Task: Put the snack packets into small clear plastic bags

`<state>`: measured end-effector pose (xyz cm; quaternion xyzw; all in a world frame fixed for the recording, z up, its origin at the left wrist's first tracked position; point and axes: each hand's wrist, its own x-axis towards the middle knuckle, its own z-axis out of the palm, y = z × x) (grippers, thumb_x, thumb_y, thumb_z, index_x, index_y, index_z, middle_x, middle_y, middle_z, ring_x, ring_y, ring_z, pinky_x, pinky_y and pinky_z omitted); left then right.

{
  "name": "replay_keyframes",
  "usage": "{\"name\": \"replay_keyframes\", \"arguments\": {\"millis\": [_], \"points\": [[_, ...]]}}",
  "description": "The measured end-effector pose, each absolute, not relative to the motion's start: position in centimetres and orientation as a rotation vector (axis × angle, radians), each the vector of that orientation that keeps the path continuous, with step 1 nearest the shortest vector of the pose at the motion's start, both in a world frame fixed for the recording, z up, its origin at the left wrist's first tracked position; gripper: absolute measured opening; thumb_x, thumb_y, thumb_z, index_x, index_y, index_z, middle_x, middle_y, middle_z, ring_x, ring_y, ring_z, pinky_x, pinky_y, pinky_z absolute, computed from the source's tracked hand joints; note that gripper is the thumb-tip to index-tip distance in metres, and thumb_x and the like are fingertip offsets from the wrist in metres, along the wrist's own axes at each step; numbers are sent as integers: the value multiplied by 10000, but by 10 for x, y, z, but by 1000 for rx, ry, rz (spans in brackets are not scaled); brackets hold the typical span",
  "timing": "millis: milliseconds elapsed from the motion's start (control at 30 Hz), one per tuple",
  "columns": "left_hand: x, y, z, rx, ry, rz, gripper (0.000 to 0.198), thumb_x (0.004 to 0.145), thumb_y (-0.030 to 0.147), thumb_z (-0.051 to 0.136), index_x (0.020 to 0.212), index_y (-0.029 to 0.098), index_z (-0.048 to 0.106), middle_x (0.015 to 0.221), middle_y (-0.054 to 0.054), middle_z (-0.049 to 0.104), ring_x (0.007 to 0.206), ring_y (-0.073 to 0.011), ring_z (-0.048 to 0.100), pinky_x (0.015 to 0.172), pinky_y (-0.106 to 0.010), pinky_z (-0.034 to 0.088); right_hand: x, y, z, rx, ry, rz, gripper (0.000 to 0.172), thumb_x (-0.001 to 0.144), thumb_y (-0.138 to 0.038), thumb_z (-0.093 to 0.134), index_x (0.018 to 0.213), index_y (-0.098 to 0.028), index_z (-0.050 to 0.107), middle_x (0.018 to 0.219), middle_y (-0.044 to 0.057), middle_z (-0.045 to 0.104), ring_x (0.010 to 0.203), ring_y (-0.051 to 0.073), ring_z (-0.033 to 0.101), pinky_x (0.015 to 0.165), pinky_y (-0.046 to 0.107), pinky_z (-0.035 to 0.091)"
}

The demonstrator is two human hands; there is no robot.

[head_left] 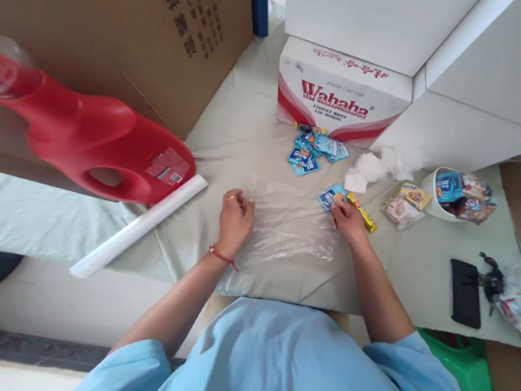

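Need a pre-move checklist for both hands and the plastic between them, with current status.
1. Right hand at the single blue packet: ok, fingertips at it. Firm grip: cannot tell.
2. Left hand without a packet: ok, none visible, fingers curled at the plastic's left side.
3. Clear plastic smooth: not ok, wrinkled.
4. Plastic open like a bag: cannot tell, transparent and creased.
5. Yellow bar apart from the right hand: not ok, right beside its fingers.
6. Phone away from the plastic: ok, far right.
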<state>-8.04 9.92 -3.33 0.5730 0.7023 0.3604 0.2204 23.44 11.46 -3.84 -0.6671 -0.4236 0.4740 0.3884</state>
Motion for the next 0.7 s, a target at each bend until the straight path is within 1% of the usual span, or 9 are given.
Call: {"name": "replay_keyframes", "arguments": {"millis": [67, 200, 300, 367, 433, 500, 567, 633, 700], "points": [[-77, 93, -26, 1855, 1980, 1113, 363, 981, 360, 574, 1270, 145, 619, 1250, -202, 664, 1186, -307, 637, 1073, -504, 470, 232, 118, -39, -1703, -1039, 1233, 493, 707, -696, 816, 719, -254, 598, 540, -22, 575, 411, 135, 467, 398, 277, 335], [-71, 81, -21, 2413, 1548, 753, 302, 1032, 302, 519, 1273, 242, 691, 1356, -136, 709, 1466, -314, 514, 1288, -610, 215, 233, 111, -31, -1675, -914, 1283, 509, 735, -702, 819, 850, -248, 621, 686, 17, 676, 548, 163, 601, 476, 287, 467], [-72, 77, -30, 2385, 1598, 580, 385, 1053, 377, 489, 1367, 257, 676, 1606, -152, 554, 1606, -370, 335, 1299, -716, 37, 240, 91, -22, -1633, -841, 1306, 559, 713, -703, 845, 968, -254, 630, 841, 35, 743, 726, 180, 688, 605, 297, 568], [-74, 74, -39, 2311, 1750, 613, 456, 1056, 421, 484, 1460, 264, 626, 1712, -170, 407, 1644, -405, 236, 1276, -761, -6, 245, 75, -19, -1645, -815, 1316, 602, 670, -679, 883, 1018, -255, 634, 884, 34, 754, 777, 185, 697, 623, 292, 583], [-77, 71, -47, 2279, 1840, 716, 510, 1053, 430, 498, 1534, 274, 564, 1739, -176, 351, 1657, -403, 198, 1276, -762, -6, 248, 62, -19, -1659, -823, 1315, 627, 625, -619, 921, 1048, -251, 641, 854, 18, 737, 758, 180, 676, 597, 283, 572], [-80, 68, -54, 2289, 1846, 832, 532, 1038, 420, 539, 1551, 279, 545, 1713, -173, 405, 1657, -385, 211, 1289, -745, -2, 249, 56, -23, -1674, -873, 1302, 589, 602, -558, 928, 1018, -239, 661, 769, -12, 689, 678, 159, 618, 552, 272, 538], [-81, 64, -58, 2337, 1766, 876, 491, 1026, 393, 573, 1509, 308, 588, 1641, -149, 522, 1639, -366, 279, 1295, -735, -28, 247, 60, -27, -1687, -926, 1272, 482, 621, -531, 898, 919, -228, 673, 690, -32, 634, 605, 136, 547, 518, 264, 493], [-81, 62, -59, 2425, 1581, 789, 421, 1042, 350, 550, 1455, 353, 630, 1562, -105, 618, 1601, -333, 376, 1296, -728, -65, 245, 70, -28, -1687, -950, 1216, 411, 651, -535, 859, 826, -225, 653, 645, -38, 597, 577, 126, 510, 509, 261, 463], [-79, 64, -56, 2494, 1373, 624, 411, 1075, 339, 485, 1462, 367, 620, 1539, -79, 642, 1569, -298, 437, 1300, -719, -72, 244, 79, -25, -1668, -931, 1154, 415, 677, -564, 837, 814, -228, 635, 679, -27, 617, 600, 128, 528, 522, 259, 468]]}}
